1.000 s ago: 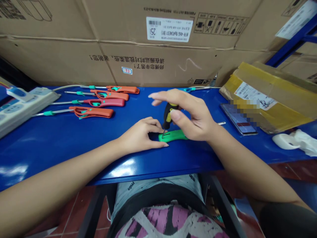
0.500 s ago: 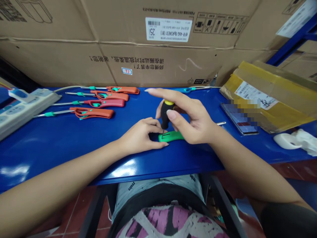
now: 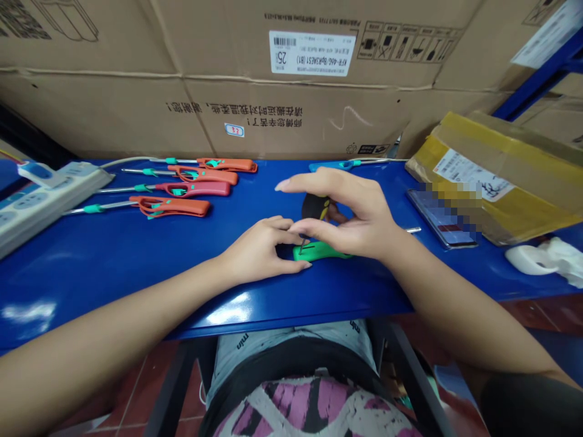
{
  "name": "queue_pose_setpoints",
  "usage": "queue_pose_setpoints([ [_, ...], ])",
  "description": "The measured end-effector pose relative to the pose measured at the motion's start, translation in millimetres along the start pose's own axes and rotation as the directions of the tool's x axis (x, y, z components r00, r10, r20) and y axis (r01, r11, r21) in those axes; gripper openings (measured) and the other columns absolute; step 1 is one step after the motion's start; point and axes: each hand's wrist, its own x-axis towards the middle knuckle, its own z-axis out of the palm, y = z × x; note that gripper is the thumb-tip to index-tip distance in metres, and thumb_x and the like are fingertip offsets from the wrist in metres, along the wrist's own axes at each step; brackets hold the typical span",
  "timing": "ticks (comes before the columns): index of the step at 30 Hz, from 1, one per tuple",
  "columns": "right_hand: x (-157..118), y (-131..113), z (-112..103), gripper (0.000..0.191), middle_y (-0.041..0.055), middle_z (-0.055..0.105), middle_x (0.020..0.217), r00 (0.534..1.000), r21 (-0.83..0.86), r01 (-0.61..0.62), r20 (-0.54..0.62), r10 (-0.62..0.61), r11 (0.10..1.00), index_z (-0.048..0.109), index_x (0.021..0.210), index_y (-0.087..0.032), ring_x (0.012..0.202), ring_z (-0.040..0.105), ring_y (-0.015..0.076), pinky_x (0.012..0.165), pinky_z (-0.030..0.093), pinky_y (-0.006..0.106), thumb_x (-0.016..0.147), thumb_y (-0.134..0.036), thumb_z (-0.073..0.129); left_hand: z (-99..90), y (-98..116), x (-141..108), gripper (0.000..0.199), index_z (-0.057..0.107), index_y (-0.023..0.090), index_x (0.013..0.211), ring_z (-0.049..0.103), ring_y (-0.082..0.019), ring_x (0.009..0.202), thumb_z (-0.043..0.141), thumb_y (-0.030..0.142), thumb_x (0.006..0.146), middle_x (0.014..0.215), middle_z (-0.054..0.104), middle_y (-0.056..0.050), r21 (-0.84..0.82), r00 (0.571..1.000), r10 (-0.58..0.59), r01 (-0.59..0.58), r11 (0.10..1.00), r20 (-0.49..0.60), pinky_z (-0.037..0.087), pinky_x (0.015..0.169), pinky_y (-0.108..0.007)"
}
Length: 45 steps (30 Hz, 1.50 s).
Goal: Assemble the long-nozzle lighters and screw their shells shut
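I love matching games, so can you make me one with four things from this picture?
1. screwdriver
2. green handle
3. phone
4. power strip

A. at the picture's left edge
B. between the left hand's thumb and fingers
C. in the right hand
D. beside the yellow-taped box

Pairs: 1-C, 2-B, 3-D, 4-A
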Motion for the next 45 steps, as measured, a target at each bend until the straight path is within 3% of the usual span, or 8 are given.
queue_pose_setpoints([
  [7,3.8,-6.0,-0.9,0.04,0.0091,0.069,0.129,0.999,0.174,0.016,0.033,-0.023,0.985,0.055,0.14,-0.015,0.119,0.066,0.0199,0.107,0.052,0.041,0.107,-0.03,0.038,0.2,0.1,0.4,0.027,0.08,0.019,0.101,0.069,-0.024,0.096,0.079,0.039,0.083,0.1,0.074,-0.006,-0.064,1.0,0.023,-0.023,0.998,-0.01,0.054,0.092,-0.039],
  [11,2.9,-5.1,0.8,0.034,0.0076,0.073,0.122,0.999,0.116,0.034,0.002,-0.034,0.993,0.064,0.127,-0.018,0.109,0.07,0.0197,0.101,0.056,0.04,0.102,-0.039,0.054,0.7,0.9,0.8,0.025,0.078,0.018,0.093,0.068,-0.023,0.088,0.081,0.04,0.081,0.09,0.071,-0.004,-0.041,1.0,-0.014,0.013,0.999,-0.019,0.054,0.087,-0.037],
  [17,3.3,-6.2,0.1,0.041,0.0093,0.066,0.135,0.999,0.201,0.032,0.028,-0.039,0.979,0.053,0.143,-0.016,0.12,0.066,0.0193,0.105,0.054,0.04,0.108,-0.03,0.036,0.2,1.1,0.8,0.026,0.079,0.019,0.101,0.068,-0.024,0.094,0.079,0.038,0.083,0.097,0.073,-0.006,-0.075,1.0,0.016,-0.016,0.997,-0.009,0.054,0.089,-0.038],
  [23,3.4,-1.2,1.3,0.033,0.0069,0.073,0.118,0.998,0.084,0.039,-0.042,-0.035,0.996,0.065,0.124,-0.018,0.104,0.07,0.0189,0.096,0.058,0.039,0.101,-0.04,0.057,1.3,1.1,0.2,0.03,0.08,0.021,0.105,0.069,-0.025,0.094,0.078,0.041,0.083,0.097,0.075,-0.006,-0.03,1.0,-0.026,0.027,0.999,0.009,0.054,0.09,-0.04],
  [29,3.7,-5.1,-0.3,0.041,0.0081,0.067,0.131,0.999,0.124,0.048,0.021,-0.051,0.991,0.053,0.142,-0.018,0.113,0.067,0.0184,0.102,0.055,0.042,0.109,-0.031,0.033,1.8,0.3,0.0,0.027,0.079,0.019,0.101,0.069,-0.023,0.091,0.078,0.04,0.083,0.096,0.074,-0.005,-0.066,1.0,0.009,-0.01,0.998,-0.023,0.054,0.087,-0.037],
  [33,3.4,-4.9,2.0,0.037,0.0076,0.071,0.122,0.999,0.046,0.029,-0.023,-0.028,0.999,0.061,0.131,-0.018,0.098,0.068,0.0174,0.094,0.058,0.04,0.105,-0.04,0.049,1.7,0.8,0.0,0.028,0.08,0.019,0.1,0.069,-0.024,0.09,0.079,0.041,0.082,0.091,0.073,-0.005,-0.042,1.0,-0.024,0.024,0.999,-0.003,0.055,0.086,-0.038],
  [41,4.3,-4.5,-1.6,0.04,0.0098,0.069,0.123,0.999,0.164,0.043,0.02,-0.047,0.985,0.057,0.138,-0.014,0.116,0.066,0.0201,0.101,0.054,0.041,0.108,-0.031,0.036,1.6,2.1,-0.3,0.026,0.08,0.02,0.1,0.069,-0.024,0.094,0.078,0.039,0.083,0.098,0.074,-0.006,-0.079,1.0,-0.009,0.008,0.997,-0.016,0.054,0.089,-0.038],
  [45,4.3,-1.2,0.1,0.033,0.0084,0.072,0.117,1.0,0.11,0.031,-0.008,-0.03,0.993,0.064,0.124,-0.018,0.105,0.068,0.0199,0.097,0.056,0.041,0.102,-0.04,0.054,1.7,3.4,-0.4,0.026,0.08,0.021,0.099,0.07,-0.025,0.094,0.079,0.04,0.081,0.095,0.074,-0.005,-0.066,0.999,-0.041,0.041,0.997,-0.008,0.055,0.089,-0.039],
])
